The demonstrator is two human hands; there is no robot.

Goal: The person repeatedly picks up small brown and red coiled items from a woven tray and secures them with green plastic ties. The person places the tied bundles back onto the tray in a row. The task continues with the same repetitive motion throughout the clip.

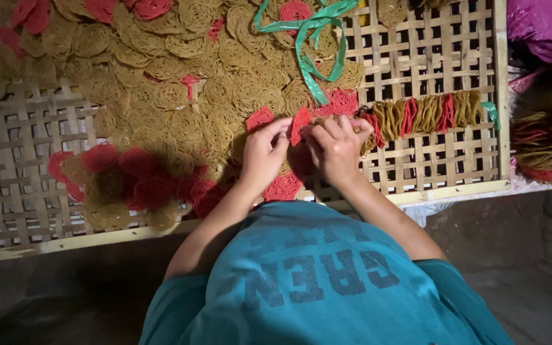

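your left hand (264,153) and right hand (337,148) meet at the near middle of the woven bamboo tray (7,166), both pinched shut on a thin red disc (300,122); it looks light, dry and brittle, so hold its rim gently. lacy tan discs (180,64) lie heaped on the far side, a stacked row (426,114) to the right, a green ribbon (308,38) beyond; exact fingertip contact is hard to see.
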